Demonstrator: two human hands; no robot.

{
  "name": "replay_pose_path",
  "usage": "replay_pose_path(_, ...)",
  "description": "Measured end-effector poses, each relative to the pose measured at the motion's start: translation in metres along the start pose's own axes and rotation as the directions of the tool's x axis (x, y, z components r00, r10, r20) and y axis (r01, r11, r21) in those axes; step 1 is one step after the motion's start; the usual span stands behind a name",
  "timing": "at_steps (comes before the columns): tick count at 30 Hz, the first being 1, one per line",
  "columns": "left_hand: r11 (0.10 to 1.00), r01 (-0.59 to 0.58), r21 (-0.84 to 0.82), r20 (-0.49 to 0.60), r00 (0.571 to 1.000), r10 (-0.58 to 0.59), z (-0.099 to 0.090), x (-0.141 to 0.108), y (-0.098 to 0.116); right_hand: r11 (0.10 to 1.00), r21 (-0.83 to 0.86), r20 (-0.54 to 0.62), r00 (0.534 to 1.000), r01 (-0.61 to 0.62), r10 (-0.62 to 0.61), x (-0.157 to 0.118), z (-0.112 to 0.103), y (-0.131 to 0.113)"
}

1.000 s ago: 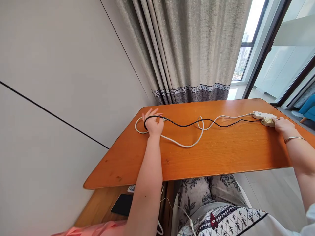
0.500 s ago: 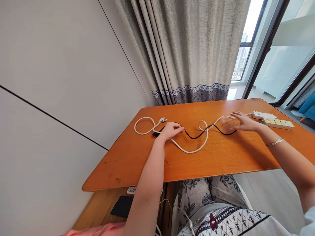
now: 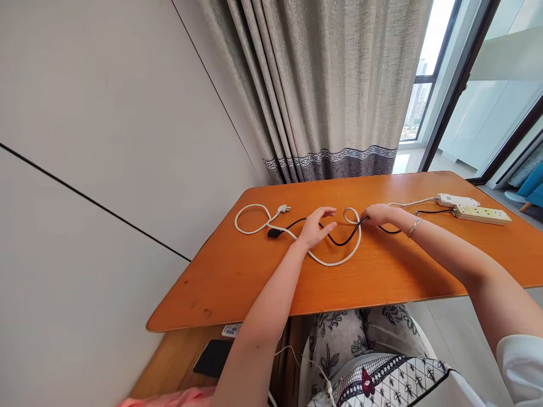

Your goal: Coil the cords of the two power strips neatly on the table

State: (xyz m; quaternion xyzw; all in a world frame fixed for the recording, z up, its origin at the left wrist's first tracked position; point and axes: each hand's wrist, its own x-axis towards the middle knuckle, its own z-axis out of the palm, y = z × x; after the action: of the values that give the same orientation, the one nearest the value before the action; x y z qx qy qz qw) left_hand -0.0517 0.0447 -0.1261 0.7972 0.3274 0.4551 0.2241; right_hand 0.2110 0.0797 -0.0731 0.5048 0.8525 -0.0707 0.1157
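Observation:
A black cord and a white cord cross each other on the wooden table. My left hand hovers over the black cord with thumb and fingers apart, holding nothing. Closed around the black cord, beside a small loop of the white one, is my right hand. The black cord's plug lies to the left, close to the white plug. At the right end the cords run to a white power strip and a cream power strip.
The orange-brown table ends near my lap. A curtain hangs behind it and a pale wall stands on the left. Below the table's left front lies a dark phone-like slab.
My right hand has moved left from near the strips and taken hold of the black cord. My left hand has let go of the cord, shifted right and opened, uncovering the black plug.

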Motion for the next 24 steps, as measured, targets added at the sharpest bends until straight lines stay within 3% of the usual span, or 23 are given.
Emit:
replay_pose_path(5, 0.998, 0.009, -0.063, 0.138, 0.990, -0.001, 0.019, -0.004, 0.012, 0.991, 0.127, -0.133, 0.989, -0.043, 0.060, -0.004, -0.045, 0.015)
replay_pose_path(8, 1.000, 0.031, 0.000, 0.217, 0.976, -0.030, 0.030, -0.005, 0.027, 0.941, 0.333, -0.248, 0.958, -0.056, 0.145, -0.012, -0.076, 0.023)
replay_pose_path(11, 0.978, 0.048, 0.203, 0.243, 0.965, -0.098, 0.036, -0.002, 0.040, 0.742, 0.669, -0.369, 0.890, 0.055, 0.267, -0.022, -0.100, 0.024)
replay_pose_path(13, 0.953, 0.086, 0.292, 0.247, 0.955, -0.162, 0.038, 0.001, 0.042, 0.611, 0.777, -0.398, 0.870, 0.150, 0.292, -0.028, -0.112, 0.020)
replay_pose_path(16, 0.928, 0.180, 0.326, 0.283, 0.918, -0.277, 0.039, 0.004, 0.039, 0.440, 0.870, -0.376, 0.878, 0.224, 0.296, -0.038, -0.127, 0.011)
replay_pose_path(20, 0.900, 0.216, 0.379, 0.289, 0.896, -0.337, 0.032, 0.008, 0.032, 0.258, 0.925, -0.353, 0.880, 0.279, 0.317, -0.054, -0.147, 0.005)
replay_pose_path(24, 0.783, 0.345, 0.518, 0.114, 0.879, -0.463, 0.010, 0.013, 0.026, 0.160, 0.922, -0.386, 0.850, 0.352, 0.359, -0.074, -0.163, 0.013)
